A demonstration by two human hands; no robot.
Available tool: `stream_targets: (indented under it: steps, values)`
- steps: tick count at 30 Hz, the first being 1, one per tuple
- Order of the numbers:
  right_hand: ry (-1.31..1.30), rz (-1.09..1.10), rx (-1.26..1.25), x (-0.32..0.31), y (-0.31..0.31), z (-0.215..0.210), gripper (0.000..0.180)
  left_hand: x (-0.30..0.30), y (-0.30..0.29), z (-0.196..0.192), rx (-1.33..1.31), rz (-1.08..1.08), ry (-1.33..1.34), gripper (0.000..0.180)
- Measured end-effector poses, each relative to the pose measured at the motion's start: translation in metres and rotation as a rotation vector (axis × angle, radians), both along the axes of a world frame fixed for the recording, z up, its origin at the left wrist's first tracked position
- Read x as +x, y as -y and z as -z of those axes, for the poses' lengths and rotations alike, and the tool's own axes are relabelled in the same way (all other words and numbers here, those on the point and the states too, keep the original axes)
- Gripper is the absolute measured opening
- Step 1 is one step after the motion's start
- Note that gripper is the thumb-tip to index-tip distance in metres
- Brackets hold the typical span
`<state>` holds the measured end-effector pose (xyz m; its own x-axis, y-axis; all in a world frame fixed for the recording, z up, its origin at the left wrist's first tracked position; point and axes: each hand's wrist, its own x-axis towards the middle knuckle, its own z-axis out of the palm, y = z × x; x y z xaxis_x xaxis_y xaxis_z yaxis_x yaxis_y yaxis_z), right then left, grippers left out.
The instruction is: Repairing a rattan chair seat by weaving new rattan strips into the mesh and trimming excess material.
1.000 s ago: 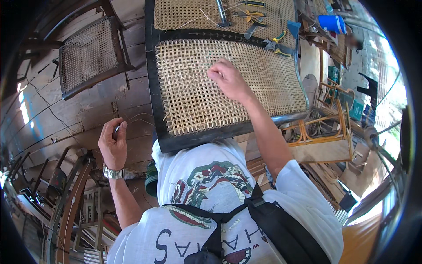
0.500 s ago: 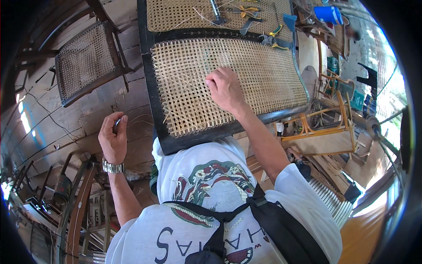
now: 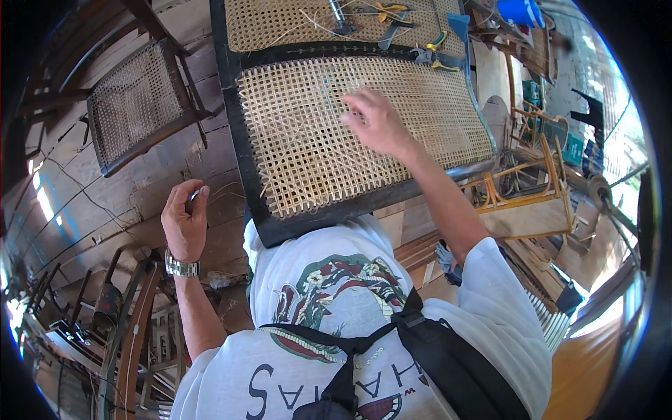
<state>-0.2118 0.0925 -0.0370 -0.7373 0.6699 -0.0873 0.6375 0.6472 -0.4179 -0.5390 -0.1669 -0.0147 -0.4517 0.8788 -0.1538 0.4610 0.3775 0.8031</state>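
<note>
Cane strand [image 3: 199, 190], thin and pale, sat pinched between the thumb and forefinger of the left hand [image 3: 185, 222], which was raised off to the left of the frame's near corner with its fingers pressed together around the strand; a metal wristwatch [image 3: 182, 267] ringed the wrist just below the grip. How far the strand ran beyond the fingertips could not be told, though its short visible end pointed up and to the right, toward the black seat frame [image 3: 241, 168]. Right of that grip and well apart from it lay the woven cane panel [image 3: 301, 140], its long axis running from left to right and slightly downward across the frame. Farther along, the right hand [image 3: 374, 122] rested flat on the weave, fingers loosely spread and pointing left, pinching nothing that could be seen. Beyond that hand, on a second cane panel [image 3: 280, 24], lay yellow-handled pliers [image 3: 434, 56] and other tools. Well left of the left hand stood a small caned chair [image 3: 133, 105] on the wooden plank floor [image 3: 105, 203].
</note>
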Motion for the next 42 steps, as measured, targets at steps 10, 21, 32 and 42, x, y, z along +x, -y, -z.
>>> stream_targets:
  steps: [10,21,32,42]
  values:
    - [-0.196,0.095,-0.087,-0.021,0.037,0.017,0.014,0.004,-0.024,0.004,0.046,0.162,-0.097,0.012]
    - [0.132,-0.141,-0.217,-0.032,0.020,-0.017,0.029,0.015,-0.014,-0.003,0.050,0.098,-0.154,0.013]
    - [-0.098,0.357,-0.233,0.141,-0.067,0.015,0.057,0.126,-0.039,-0.044,-0.097,0.019,-0.190,0.014]
    - [-0.356,-0.024,-0.255,0.130,-0.099,0.043,0.017,0.227,-0.048,-0.034,0.013,-0.094,-0.341,0.012]
